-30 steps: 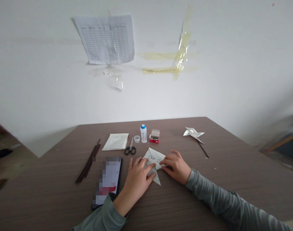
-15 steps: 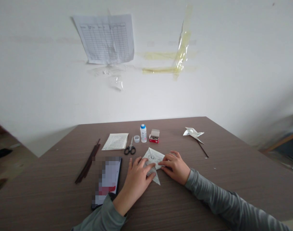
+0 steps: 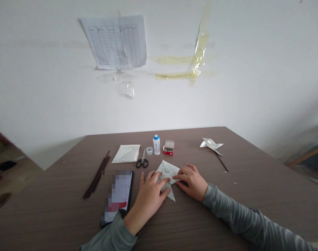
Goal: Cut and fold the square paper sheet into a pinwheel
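Observation:
A folded paper pinwheel [image 3: 169,170] made of printed paper lies on the table, without a stick, a small fastening showing near its middle. My left hand [image 3: 152,190] rests over its left side, fingers spread and fingertips on the paper, covering part of it. At the right corner, my right hand [image 3: 191,182] has thumb and fingers pressed together on the paper edge. One pointed blade sticks out toward me below both hands. Just beyond the pinwheel lie black-handled scissors [image 3: 142,162], with a small red box [image 3: 168,149] of metal bits standing farther back.
Dark sticks [image 3: 96,177] and a phone [image 3: 118,195] lie to the left. Behind are a stack of paper squares [image 3: 126,153], a clear cap [image 3: 149,150] and a blue-capped bottle [image 3: 156,145]. Far right, a pinwheel on a stick [image 3: 211,144] lies on the table [image 3: 253,174].
The whole view has shifted slightly, so things appear a little farther right. Both hands stay at the same places on the paper pinwheel.

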Available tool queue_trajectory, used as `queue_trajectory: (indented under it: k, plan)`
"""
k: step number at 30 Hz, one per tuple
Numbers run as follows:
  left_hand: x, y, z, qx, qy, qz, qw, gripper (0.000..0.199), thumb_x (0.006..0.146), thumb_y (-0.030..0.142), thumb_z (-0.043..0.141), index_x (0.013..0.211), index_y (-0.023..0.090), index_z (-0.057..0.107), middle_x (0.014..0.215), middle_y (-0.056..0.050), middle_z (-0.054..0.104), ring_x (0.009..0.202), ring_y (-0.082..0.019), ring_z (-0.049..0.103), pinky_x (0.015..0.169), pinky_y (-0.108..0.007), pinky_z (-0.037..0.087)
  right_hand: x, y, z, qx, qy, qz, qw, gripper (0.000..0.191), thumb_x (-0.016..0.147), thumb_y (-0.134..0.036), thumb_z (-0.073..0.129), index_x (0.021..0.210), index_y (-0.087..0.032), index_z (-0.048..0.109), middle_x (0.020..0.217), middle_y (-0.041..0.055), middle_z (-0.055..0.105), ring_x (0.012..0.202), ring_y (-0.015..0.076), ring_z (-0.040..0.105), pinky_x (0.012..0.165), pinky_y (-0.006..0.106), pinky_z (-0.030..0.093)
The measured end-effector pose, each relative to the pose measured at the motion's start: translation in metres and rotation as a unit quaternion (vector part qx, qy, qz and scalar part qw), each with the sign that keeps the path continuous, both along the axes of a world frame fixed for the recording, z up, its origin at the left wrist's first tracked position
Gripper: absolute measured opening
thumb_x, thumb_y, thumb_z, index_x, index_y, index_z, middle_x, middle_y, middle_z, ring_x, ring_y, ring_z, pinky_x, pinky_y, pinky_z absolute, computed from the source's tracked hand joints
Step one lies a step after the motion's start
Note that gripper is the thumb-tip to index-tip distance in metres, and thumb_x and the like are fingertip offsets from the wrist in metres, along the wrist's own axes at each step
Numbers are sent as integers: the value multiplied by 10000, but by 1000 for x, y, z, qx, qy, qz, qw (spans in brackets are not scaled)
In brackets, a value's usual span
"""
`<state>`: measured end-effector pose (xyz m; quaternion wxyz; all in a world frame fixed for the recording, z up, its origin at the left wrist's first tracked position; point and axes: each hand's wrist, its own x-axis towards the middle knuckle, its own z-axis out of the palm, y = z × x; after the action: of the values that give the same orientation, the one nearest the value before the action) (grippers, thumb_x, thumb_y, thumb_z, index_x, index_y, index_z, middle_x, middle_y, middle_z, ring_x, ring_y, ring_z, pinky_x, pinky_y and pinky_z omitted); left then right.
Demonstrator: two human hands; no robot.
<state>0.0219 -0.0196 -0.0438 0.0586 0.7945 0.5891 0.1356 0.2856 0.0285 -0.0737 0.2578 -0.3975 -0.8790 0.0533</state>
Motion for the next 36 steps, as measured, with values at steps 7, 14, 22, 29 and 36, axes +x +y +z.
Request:
queue_trajectory:
  k: [7,14,22,29,36]
  plan:
    - [0,1,-2,-3,4,-1,1000,468,1110,343,913,1542,513,963,1701,-53,871,1679,-537,703,1508,-910,454,-3,-1,3,2,-13,-2,1000,322,1110,-297,888,1342,-491,999,1116,38,881,1076,346,849,1252,662,650]
    - [-1,1,-2,-1,7,3,1000,485,1098,334,933,1539,534,961,1695,-54,870,1685,-517,702,1501,-904,465,-7,-1,3,1,-10,-6,1000,267,1121,-314,875,1307,-468,990,1110,35,870,1082,348,847,1224,641,665]
    - [-3,2,-8,10,0,5,1000,439,1082,375,941,1501,504,969,1660,-67,881,1630,-538,721,1491,-907,470,-9,-3,4,-9,-16,-20,1000,258,1122,-297,888,1297,-458,990,1122,34,873,1112,352,852,1253,644,652]
    - [-3,2,-5,13,-4,-3,1000,510,1084,410,912,1590,479,933,1658,-80,883,1640,-537,704,1497,-903,461,-8,-3,3,-11,-18,-21,1000,277,1118,-284,903,1315,-457,994,1141,31,897,1118,356,872,1256,636,663]
    - [0,-2,6,-8,22,-1,1000,521,1104,378,897,1620,448,928,1729,-87,856,1731,-529,656,1510,-884,461,-8,-3,1,-7,-16,-19,1000,264,1117,-289,893,1318,-429,991,1134,45,895,1117,352,871,1255,642,658]
